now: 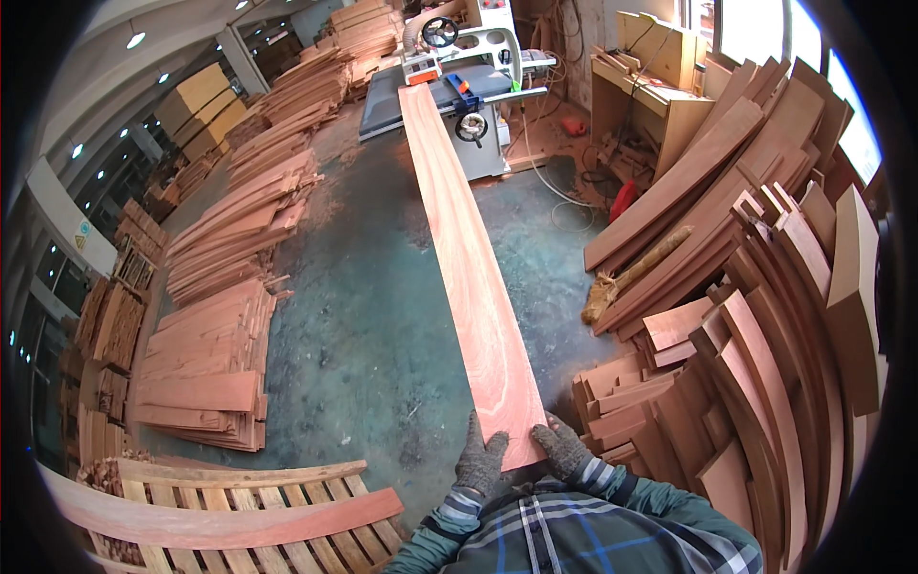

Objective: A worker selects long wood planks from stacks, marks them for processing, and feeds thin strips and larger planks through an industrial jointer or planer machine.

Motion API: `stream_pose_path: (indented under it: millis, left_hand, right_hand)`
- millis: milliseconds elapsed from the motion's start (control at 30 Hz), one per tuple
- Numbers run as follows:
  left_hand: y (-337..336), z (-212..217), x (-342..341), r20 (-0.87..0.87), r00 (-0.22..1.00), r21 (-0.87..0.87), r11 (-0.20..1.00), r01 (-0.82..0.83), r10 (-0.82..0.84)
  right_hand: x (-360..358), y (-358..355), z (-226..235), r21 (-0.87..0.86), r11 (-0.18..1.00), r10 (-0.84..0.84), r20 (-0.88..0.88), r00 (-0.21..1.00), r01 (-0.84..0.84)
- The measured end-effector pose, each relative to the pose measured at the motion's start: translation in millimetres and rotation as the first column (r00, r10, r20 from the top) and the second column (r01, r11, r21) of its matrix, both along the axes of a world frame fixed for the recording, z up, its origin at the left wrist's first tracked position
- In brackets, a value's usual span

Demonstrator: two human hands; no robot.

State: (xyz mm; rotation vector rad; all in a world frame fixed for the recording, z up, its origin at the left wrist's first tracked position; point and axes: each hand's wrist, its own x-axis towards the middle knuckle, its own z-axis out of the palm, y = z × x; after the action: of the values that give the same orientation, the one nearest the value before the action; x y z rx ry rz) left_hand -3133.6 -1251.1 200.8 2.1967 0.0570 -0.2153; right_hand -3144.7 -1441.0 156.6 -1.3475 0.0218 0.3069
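Note:
A long reddish wooden plank (473, 277) stretches away from me, its far end at the head of a grey bandsaw (459, 72). My left hand (479, 461), in a grey knitted glove, grips the plank's near left edge, thumb on top. On the near right edge my right hand (562, 448), gloved alike, is closed in the same way. The fingers beneath the board are hidden. Two black handwheels, a blue clamp-like part (466, 91) and a dark worktable (382, 100) show on the machine.
A wooden pallet (277, 488) carrying one plank (239, 526) lies at the near left. Stacked boards (206, 359) line the left side. On the right, more boards (688, 172) lean in a crowded row beside a broom (636, 273). A cable (550, 182) loops near the machine's base.

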Motion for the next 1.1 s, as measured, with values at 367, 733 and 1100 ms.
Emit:
stream_pose_path:
  millis: [367, 733, 1100]
  left_hand:
    - [2.6, -1.5, 14.5, -0.034, 0.999, -0.029, 1.0, -0.01, 0.009]
    - [5.0, -6.1, 25.5, -0.006, 1.0, -0.047, 0.999, -0.005, 0.005]
    - [5.2, -6.8, 53.0, 0.045, 0.999, -0.031, 0.999, -0.01, 0.012]
  right_hand:
    - [14.5, 2.5, -9.7, -0.02, 1.0, -0.003, 0.039, 0.999, 0.004]
    - [25.5, 3.3, 9.0, -0.072, 0.997, 0.006, 0.01, 1.0, -0.006]
    - [50.1, 1.0, 1.2, -0.107, 0.994, 0.011, 0.013, 1.0, -0.009]
